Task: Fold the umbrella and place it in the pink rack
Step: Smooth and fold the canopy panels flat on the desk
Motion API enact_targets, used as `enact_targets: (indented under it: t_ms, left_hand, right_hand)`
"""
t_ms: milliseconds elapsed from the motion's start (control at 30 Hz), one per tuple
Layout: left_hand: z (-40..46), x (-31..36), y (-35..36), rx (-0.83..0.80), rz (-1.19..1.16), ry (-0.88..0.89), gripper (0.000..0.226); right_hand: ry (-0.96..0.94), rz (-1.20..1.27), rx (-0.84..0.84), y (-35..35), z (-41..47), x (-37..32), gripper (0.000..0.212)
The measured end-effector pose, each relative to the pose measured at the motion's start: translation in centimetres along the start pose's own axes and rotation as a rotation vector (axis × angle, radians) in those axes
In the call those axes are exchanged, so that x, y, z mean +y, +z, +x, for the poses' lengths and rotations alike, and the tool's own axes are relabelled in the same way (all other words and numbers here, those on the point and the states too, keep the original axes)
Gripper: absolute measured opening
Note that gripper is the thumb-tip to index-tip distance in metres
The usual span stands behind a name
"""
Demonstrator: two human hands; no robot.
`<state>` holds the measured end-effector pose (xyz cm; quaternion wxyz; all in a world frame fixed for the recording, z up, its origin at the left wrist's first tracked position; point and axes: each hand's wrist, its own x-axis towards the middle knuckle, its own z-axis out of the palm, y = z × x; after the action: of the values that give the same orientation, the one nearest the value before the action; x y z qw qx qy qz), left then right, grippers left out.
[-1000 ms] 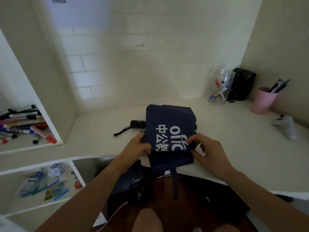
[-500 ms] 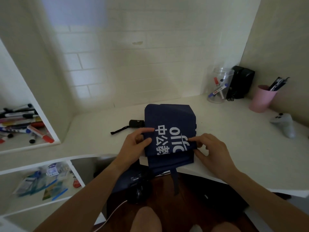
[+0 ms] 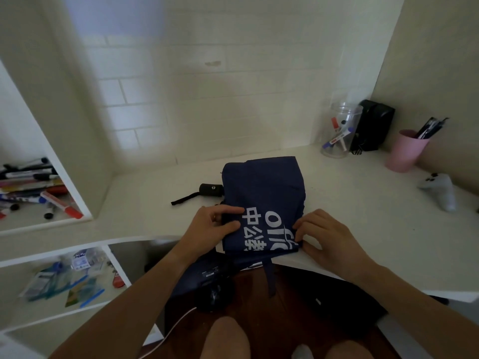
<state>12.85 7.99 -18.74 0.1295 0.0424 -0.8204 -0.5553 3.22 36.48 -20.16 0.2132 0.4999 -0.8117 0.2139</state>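
Observation:
A navy umbrella [image 3: 264, 193] with white lettering lies collapsed and flattened on the white desk [image 3: 350, 203], its canopy folded into a rough rectangle. Its black handle [image 3: 210, 189] with a wrist strap sticks out to the left. My left hand [image 3: 212, 226] pinches the left edge of the fabric near the lettering. My right hand [image 3: 326, 237] holds the right edge by the fingertips. A navy closing strap [image 3: 270, 277] hangs over the desk's front edge. A pink cup [image 3: 404, 151] with dark pens stands at the far right by the wall.
A clear jar [image 3: 338, 133] of markers and a black box [image 3: 372, 128] stand at the back right. A white game controller [image 3: 440, 190] lies on the right. Shelves on the left hold markers [image 3: 36, 187] and packets [image 3: 64, 278]. Dark bags [image 3: 207, 281] sit under the desk.
My left hand has moved up onto the left edge of the fabric and now pinches it. My right hand has barely shifted along the right edge.

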Motion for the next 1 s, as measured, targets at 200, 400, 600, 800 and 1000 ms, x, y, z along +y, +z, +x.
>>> enact_targets:
  t_ms: [200, 400, 600, 800, 1000]
  left_hand:
    - [0.7, -1.0, -0.6, -0.140, 0.168, 0.028, 0.049]
    - [0.6, -1.0, -0.1, -0.089, 0.193, 0.066, 0.046]
    - [-0.2, -1.1, 0.1, -0.005, 0.309, 0.117, 0.036]
    - [-1.8, -2.2, 0.3, 0.142, 0.524, 0.123, 0.037]
    - [-0.6, 0.7, 2.6, 0.095, 0.853, 0.578, 0.039]
  right_hand:
    - [0.136, 0.151, -0.029, -2.3, 1.8, -2.2, 0.013]
    - [0.190, 0.079, 0.004, -0.2, 5.6, -3.6, 0.025]
    - [0.113, -0.090, -0.325, 2.5, 3.4, -2.1, 0.062]
    - [0.105, -0.110, -0.386, 2.8, 2.9, -2.2, 0.065]
    - [0.112, -0.098, -0.458, 3.2, 2.6, -1.9, 0.079]
